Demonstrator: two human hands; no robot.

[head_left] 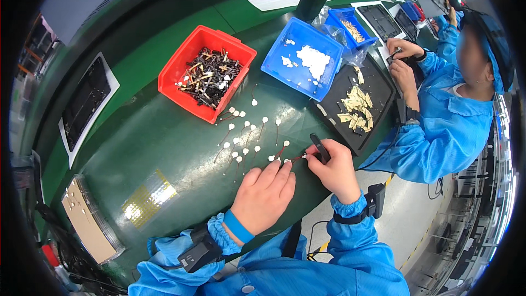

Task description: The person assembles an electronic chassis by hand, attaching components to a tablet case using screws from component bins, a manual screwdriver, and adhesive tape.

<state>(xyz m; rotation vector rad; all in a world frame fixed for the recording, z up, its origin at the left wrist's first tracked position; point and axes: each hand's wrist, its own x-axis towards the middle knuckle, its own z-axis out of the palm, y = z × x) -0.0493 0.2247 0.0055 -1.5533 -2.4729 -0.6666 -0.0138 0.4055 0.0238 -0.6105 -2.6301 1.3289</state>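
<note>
My left hand [266, 194] rests on the green table, its fingertips pressed together on a small white disc [286, 160] with a thin red wire. From there the red wire [297, 158] runs across to the fingertips of my right hand [335, 170]. That hand is closed around a slim black pen-shaped tool [319, 146], whose lower end is hidden by the fingers. Just beyond my left hand, several similar white discs with wires [245, 137] lie scattered on the table.
A red bin [170, 79] holds many small black and cream strips. Beside it stands a blue tray [274, 57] with white discs. A black tray [356, 140] carries cream strips. At right a co-worker [444, 115] handles a dark part. A yellow-patterned sheet [149, 198] and cardboard [87, 222] lie left.
</note>
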